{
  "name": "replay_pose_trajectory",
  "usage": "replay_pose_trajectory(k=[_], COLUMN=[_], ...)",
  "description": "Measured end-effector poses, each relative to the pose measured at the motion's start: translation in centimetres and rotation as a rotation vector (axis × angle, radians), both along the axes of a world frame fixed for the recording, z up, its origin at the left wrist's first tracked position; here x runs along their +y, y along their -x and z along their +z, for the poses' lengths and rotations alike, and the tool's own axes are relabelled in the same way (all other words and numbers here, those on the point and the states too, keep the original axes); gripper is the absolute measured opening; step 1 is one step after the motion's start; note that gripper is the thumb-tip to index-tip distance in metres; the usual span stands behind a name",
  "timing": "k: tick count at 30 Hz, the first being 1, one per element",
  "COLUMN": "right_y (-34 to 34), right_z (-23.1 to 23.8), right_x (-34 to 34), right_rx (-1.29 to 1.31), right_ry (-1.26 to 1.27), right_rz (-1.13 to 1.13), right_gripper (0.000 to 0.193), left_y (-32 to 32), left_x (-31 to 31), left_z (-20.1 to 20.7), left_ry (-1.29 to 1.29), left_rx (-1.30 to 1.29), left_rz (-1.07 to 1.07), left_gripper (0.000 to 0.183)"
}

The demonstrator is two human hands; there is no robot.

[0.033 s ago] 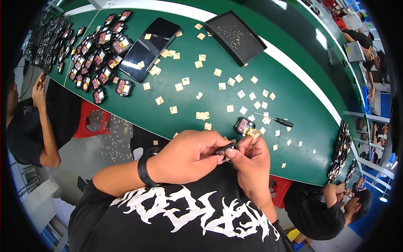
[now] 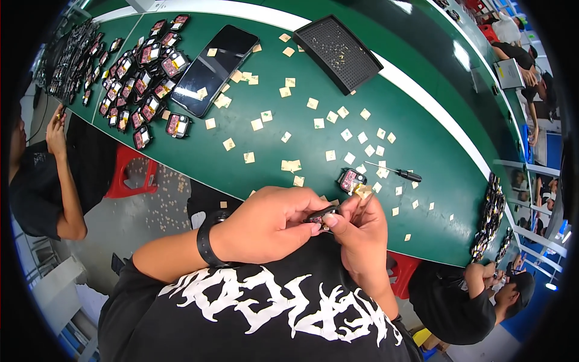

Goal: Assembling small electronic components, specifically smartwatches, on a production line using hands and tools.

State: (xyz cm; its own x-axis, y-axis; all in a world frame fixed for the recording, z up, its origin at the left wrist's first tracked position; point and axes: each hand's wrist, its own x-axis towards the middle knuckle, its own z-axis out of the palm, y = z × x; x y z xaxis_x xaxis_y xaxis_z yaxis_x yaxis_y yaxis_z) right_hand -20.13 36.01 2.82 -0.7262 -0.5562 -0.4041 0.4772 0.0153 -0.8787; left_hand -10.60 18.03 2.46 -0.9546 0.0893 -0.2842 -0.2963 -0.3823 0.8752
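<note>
My left hand (image 2: 265, 224) and my right hand (image 2: 363, 232) meet at the table's near edge, both closed on a small black-cased electronic device (image 2: 319, 214). Its face shows some red, though fingers cover most of it. Both thumbs press against the case. At the raised fingertips of my right hand is a tan paper square (image 2: 364, 191); whether they pinch it I cannot tell. Just beyond lies another open device (image 2: 350, 179) with a reddish board. A thin screwdriver (image 2: 408, 175) with a black handle rests to its right.
Tan paper squares (image 2: 313, 104) lie scattered over the green table (image 2: 265, 175). A black tray (image 2: 362, 71) of tiny metal parts and a large dark phone (image 2: 208, 75) lie farther back. Many open devices (image 2: 143, 84) crowd the left; more are piled right (image 2: 487, 220). Co-workers sit on both sides.
</note>
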Motion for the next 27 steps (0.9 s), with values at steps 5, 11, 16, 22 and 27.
replay_pose_trajectory(k=[5, 11, 16, 22, 27], right_y=[0.1, 0.3, 0.5, 1.6, 1.2], right_z=[0.9, 1.0, 0.8, -0.3, -1.2], right_x=[-0.4, -1.1, 1.5, 4.9, 5.5], right_rx=[-0.158, -0.13, -0.021, 0.242, 0.246], right_ry=[0.009, -0.039, 0.01, 0.005, 0.087], right_rz=[0.096, 0.101, -0.033, -0.123, -0.098], right_gripper=[0.022, 0.019, 0.023, 0.047, 0.051], left_y=[-0.2, -0.2, 0.0, -0.1, -0.4], left_x=[-0.6, -0.6, -1.5, -1.6, -1.1], left_z=[-0.3, -0.9, 0.5, 0.8, 0.5], left_ry=[-0.121, -0.326, -0.396, -0.282, -0.221], left_rx=[0.07, -0.075, -0.221, -0.167, -0.124], left_rz=[-0.034, 0.048, 0.077, 0.122, 0.151], left_gripper=[0.031, 0.032, 0.032, 0.03, 0.027])
